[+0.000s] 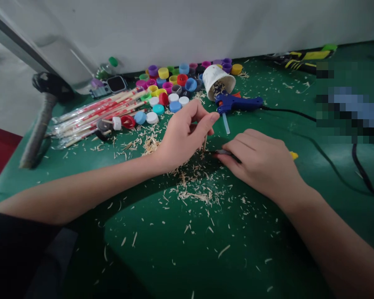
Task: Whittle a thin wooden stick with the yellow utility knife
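My left hand [183, 135] is closed in a pinch around a thin wooden stick [205, 142], held upright with its lower end near the table. My right hand [263, 162] grips a utility knife [223, 152]. Its thin blade points left at the foot of the stick, and a yellow end shows behind my knuckles. Most of the knife's handle is hidden in my palm. Pale wood shavings [199, 195] lie in a heap under and around both hands.
Colourful bottle caps [175, 107] crowd the back, beside wrapped chopsticks [102, 110] and a hammer [40, 124]. A blue glue gun [243, 103] rests against a white cup [216, 79], its cord running right. Yellow-black pliers [302, 65] lie at the back right of the green table [149, 257].
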Demonstrator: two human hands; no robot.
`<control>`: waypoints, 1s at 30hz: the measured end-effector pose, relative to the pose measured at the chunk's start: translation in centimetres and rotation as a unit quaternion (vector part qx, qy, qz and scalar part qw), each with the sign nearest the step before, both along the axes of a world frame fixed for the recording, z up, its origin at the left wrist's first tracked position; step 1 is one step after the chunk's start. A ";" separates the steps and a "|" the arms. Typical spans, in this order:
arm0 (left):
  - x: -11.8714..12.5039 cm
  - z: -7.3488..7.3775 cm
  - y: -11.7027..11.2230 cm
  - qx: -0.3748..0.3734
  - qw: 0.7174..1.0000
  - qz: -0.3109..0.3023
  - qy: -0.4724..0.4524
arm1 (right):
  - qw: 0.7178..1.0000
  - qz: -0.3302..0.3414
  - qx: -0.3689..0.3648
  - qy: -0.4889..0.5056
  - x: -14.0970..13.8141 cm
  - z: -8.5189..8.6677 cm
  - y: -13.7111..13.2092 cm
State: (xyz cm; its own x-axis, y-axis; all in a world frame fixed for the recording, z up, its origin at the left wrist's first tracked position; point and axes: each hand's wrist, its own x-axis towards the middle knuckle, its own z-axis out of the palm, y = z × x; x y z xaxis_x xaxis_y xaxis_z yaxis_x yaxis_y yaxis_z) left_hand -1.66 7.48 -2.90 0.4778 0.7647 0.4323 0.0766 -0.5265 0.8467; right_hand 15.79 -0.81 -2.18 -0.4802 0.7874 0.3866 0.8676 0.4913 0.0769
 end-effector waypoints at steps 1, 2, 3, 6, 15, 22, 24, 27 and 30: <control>0.0 0.0 0.0 -0.004 1.000 -0.003 -0.003 | 1.000 -0.002 0.000 -0.002 -0.1 0.0 0.0; 0.0 0.0 -0.1 -0.006 1.000 -0.005 -0.006 | 1.000 -0.004 -0.004 -0.002 -0.2 0.0 0.1; 0.0 0.0 -0.2 -0.005 1.000 -0.004 -0.007 | 1.000 -0.004 -0.011 0.000 -0.2 0.1 0.1; 0.0 0.0 -0.5 0.017 1.000 0.002 0.011 | 0.999 0.000 -0.032 0.005 -0.3 0.1 0.3; 0.0 0.2 -0.7 0.028 0.999 -0.004 0.022 | 1.000 -0.005 -0.022 0.002 -1.4 -0.2 0.6; 0.0 0.1 -0.6 0.063 0.997 0.007 0.037 | 0.998 -0.013 -0.069 0.008 -1.5 0.3 1.0; 0.1 0.2 -0.7 0.053 0.998 0.002 0.016 | 0.996 -0.008 -0.089 0.007 -1.7 0.2 1.3; 0.0 0.3 -0.9 0.057 0.998 -0.008 0.005 | 0.994 0.008 -0.111 -0.004 -2.2 0.0 1.5; -0.2 0.3 -0.9 0.059 0.998 -0.013 -0.002 | 0.995 0.008 -0.099 -0.002 -2.6 -0.3 1.5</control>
